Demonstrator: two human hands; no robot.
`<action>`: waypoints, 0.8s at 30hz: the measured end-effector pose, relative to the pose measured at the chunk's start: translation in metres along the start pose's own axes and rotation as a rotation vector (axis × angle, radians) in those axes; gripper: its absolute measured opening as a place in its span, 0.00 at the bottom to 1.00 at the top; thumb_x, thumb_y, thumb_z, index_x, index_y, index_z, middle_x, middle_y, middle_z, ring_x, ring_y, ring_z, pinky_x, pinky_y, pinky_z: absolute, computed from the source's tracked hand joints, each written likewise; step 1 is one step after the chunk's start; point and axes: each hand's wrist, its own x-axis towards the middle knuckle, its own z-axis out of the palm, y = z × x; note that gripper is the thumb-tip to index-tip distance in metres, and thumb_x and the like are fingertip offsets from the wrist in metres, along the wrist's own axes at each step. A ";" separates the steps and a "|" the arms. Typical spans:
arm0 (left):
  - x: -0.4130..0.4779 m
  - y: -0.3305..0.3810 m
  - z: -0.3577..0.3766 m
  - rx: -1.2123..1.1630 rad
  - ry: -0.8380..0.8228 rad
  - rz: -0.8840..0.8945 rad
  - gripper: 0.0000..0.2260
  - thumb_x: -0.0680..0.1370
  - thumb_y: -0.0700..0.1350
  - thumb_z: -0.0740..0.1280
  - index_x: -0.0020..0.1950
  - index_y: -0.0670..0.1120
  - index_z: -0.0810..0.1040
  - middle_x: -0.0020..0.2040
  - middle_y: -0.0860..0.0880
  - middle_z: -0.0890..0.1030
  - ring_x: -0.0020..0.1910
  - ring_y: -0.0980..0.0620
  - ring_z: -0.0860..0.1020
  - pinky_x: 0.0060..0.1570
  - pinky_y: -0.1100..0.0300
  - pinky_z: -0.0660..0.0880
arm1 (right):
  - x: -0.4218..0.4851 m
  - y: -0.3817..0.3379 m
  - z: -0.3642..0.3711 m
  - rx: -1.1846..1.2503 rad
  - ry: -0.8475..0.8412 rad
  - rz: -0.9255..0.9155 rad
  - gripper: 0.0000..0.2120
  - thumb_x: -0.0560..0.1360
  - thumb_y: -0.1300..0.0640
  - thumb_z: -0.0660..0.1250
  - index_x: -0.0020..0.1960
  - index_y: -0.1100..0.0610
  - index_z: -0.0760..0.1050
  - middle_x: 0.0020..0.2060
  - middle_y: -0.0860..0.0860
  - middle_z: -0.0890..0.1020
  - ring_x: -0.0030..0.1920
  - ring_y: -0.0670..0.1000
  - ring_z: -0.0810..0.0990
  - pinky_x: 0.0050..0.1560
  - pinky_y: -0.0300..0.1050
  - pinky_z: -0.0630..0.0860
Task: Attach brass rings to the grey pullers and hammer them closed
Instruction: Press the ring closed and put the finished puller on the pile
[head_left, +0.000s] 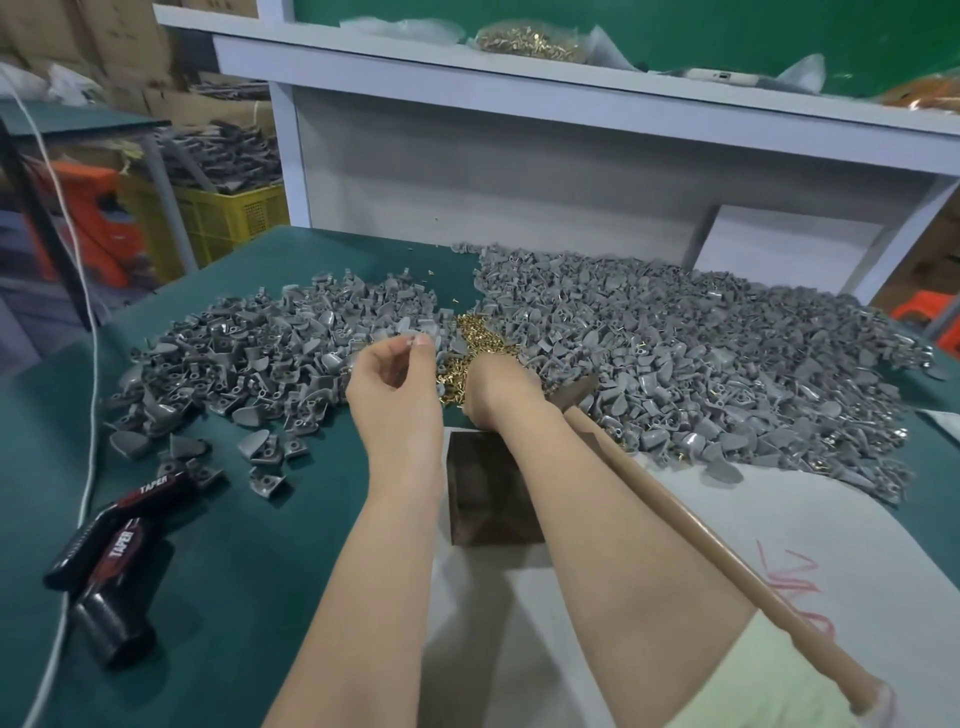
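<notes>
Pullers (675, 353) lying heaped across table (260, 519), rings (483, 332) piled between them. Left hand (395, 384) pinching small piece (415, 340) at fingertips; right hand (498, 389) reaching into rings, fingers hidden, grip unclear. Hammer (675, 519) lying alongside.

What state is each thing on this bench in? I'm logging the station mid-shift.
brass rings: loose heap.
grey pullers: loose, two heaps.
left hand: raised, thumb and forefinger tips together; contents too small to tell.
right hand: down in the brass rings, fingers hidden.
hammer: head by right wrist, handle along forearm; grip unclear.
dark block: upright, top partly hidden by arms.
black tool: lying on its side.
</notes>
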 end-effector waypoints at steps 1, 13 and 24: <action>0.000 0.000 0.000 0.004 -0.014 -0.011 0.03 0.77 0.43 0.68 0.44 0.49 0.75 0.41 0.53 0.79 0.37 0.61 0.76 0.40 0.68 0.73 | 0.000 0.000 0.001 0.002 0.010 -0.005 0.06 0.73 0.63 0.63 0.50 0.59 0.76 0.49 0.56 0.78 0.47 0.58 0.75 0.46 0.47 0.69; -0.005 0.001 0.002 0.220 -0.228 0.064 0.07 0.76 0.41 0.69 0.40 0.51 0.76 0.41 0.53 0.80 0.43 0.56 0.77 0.47 0.63 0.72 | -0.014 0.026 -0.011 0.572 0.269 -0.049 0.12 0.73 0.54 0.69 0.34 0.56 0.72 0.29 0.49 0.75 0.30 0.49 0.72 0.37 0.42 0.68; -0.037 0.004 0.011 1.091 -0.752 0.293 0.06 0.74 0.52 0.70 0.40 0.55 0.76 0.44 0.56 0.80 0.51 0.52 0.77 0.60 0.49 0.69 | -0.113 0.100 -0.014 1.053 0.364 -0.072 0.04 0.71 0.65 0.72 0.41 0.57 0.81 0.38 0.54 0.85 0.41 0.49 0.83 0.44 0.41 0.79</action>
